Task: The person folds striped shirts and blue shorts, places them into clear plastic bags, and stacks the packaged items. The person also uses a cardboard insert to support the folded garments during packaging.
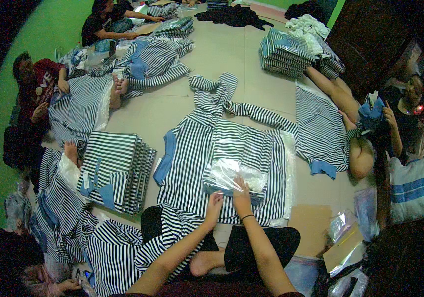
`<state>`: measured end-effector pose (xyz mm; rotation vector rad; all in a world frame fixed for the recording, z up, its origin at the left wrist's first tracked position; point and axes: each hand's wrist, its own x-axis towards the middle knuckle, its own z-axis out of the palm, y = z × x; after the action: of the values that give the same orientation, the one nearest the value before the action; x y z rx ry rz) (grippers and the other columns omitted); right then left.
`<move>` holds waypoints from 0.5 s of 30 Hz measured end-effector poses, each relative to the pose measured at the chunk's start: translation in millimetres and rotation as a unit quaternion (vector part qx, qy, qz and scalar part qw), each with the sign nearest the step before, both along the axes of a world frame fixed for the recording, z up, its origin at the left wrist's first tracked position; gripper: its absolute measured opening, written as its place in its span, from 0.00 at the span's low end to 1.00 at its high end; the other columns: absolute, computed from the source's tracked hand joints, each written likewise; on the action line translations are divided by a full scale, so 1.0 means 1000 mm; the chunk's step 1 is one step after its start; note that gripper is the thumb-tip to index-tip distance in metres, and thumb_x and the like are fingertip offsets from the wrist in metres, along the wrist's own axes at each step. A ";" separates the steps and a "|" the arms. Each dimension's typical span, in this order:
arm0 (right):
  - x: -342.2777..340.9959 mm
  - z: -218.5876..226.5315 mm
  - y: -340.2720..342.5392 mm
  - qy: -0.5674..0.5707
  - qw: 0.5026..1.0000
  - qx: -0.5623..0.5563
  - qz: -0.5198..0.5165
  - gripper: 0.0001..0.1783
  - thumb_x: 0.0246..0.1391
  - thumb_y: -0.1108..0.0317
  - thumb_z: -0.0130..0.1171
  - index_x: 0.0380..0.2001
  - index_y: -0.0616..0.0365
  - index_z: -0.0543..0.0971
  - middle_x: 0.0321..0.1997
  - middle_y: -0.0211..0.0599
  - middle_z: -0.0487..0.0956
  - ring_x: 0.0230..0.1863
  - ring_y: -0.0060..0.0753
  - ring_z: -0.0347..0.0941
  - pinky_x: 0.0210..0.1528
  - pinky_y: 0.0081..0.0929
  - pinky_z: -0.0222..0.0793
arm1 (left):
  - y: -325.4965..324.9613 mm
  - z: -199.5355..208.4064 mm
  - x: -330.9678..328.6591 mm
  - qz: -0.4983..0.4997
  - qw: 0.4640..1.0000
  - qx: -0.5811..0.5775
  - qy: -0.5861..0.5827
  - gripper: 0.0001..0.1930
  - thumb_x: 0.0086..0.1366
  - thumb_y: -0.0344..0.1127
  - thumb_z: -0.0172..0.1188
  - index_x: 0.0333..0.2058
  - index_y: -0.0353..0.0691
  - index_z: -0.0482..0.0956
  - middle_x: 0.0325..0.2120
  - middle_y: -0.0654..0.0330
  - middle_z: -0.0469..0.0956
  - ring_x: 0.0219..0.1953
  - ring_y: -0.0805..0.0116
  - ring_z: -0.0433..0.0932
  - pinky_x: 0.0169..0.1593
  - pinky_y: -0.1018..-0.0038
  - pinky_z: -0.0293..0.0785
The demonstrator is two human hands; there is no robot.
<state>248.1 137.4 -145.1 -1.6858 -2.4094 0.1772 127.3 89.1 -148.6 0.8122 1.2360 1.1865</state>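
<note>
1. Folded striped garment (241, 136): black and white, lying on the floor (217, 49) directly in front of the seated person, on top of a spread striped garment (187, 148). Clear plastic film (234, 171) covers its near part and reflects the light; a strip of blue shows at the near edge.

2. Left hand (214, 208): at the near edge of the film, fingers bent toward it. From where I stand I cannot tell whether the grip is pinching the plastic.

3. Right hand (242, 199): beside the left, dark band at the wrist, fingers extended forward onto the film. Whether this grip pinches anything, I cannot tell.

4. Spread garment: blue panel at its left side, striped sleeves (217, 94) lying beyond it on the floor.

5. Left of it: a tall stack of folded striped garments (108, 171), with blue parts on the top piece.

6. Near right: a brown cardboard sheet (308, 230), with clear plastic bags (343, 225) beside it.

7. Right side: a co-worker's hand (390, 116) at a blue cloth (371, 111); a striped garment lies near that person's legs.

8. Far side: a second folded stack (285, 53), a white cloth heap (308, 25) and a black cloth pile (231, 16).
</note>
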 end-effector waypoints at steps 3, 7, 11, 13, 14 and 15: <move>0.002 -0.003 0.003 0.019 1.000 0.011 0.005 0.24 0.43 0.75 0.39 0.48 0.65 0.59 0.53 0.47 0.59 0.54 0.44 0.54 0.55 0.35 0.49 | -0.015 -0.002 -0.001 -0.196 0.867 0.202 0.410 0.24 0.52 0.38 0.49 0.46 0.30 0.60 0.46 0.43 0.59 0.50 0.51 0.56 0.54 0.64 0.50; 0.003 -0.004 0.007 0.049 0.997 -0.051 0.007 0.24 0.42 0.77 0.40 0.47 0.66 0.60 0.51 0.50 0.62 0.52 0.45 0.58 0.50 0.31 0.58 | -0.027 0.003 0.001 -0.271 0.761 0.220 0.547 0.28 0.51 0.42 0.50 0.47 0.29 0.58 0.49 0.46 0.57 0.52 0.52 0.54 0.54 0.64 0.49; 0.003 -0.006 0.015 -0.015 0.999 -0.011 0.034 0.24 0.41 0.78 0.40 0.47 0.66 0.60 0.52 0.52 0.60 0.53 0.43 0.58 0.47 0.28 0.61 | -0.027 0.007 -0.001 -0.288 0.752 0.212 0.554 0.29 0.51 0.41 0.50 0.48 0.30 0.56 0.50 0.47 0.56 0.52 0.53 0.54 0.55 0.65 0.49; 0.002 -0.010 0.017 -0.016 0.999 -0.040 0.031 0.24 0.42 0.76 0.40 0.48 0.67 0.59 0.53 0.52 0.58 0.53 0.45 0.57 0.47 0.30 0.61 | -0.025 0.007 -0.003 -0.303 0.744 0.211 0.557 0.29 0.50 0.39 0.52 0.48 0.30 0.56 0.50 0.47 0.56 0.53 0.53 0.54 0.55 0.65 0.48; -0.001 -0.013 0.015 -0.042 0.998 -0.036 0.038 0.24 0.43 0.75 0.40 0.48 0.68 0.59 0.54 0.53 0.57 0.54 0.46 0.56 0.48 0.32 0.60 | -0.025 0.006 -0.003 -0.304 0.751 0.213 0.546 0.29 0.50 0.39 0.52 0.48 0.30 0.56 0.50 0.47 0.56 0.53 0.53 0.54 0.55 0.65 0.49; -0.003 -0.017 0.014 -0.088 0.995 -0.013 0.040 0.25 0.43 0.74 0.40 0.48 0.69 0.58 0.54 0.54 0.57 0.54 0.48 0.56 0.49 0.33 0.59 | -0.026 0.005 -0.004 -0.307 0.747 0.217 0.548 0.29 0.49 0.39 0.52 0.48 0.30 0.56 0.50 0.46 0.55 0.52 0.52 0.54 0.55 0.65 0.49</move>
<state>244.7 151.4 -161.7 -1.6819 -2.6137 0.0743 123.8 63.4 -143.3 2.2821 1.3741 0.3444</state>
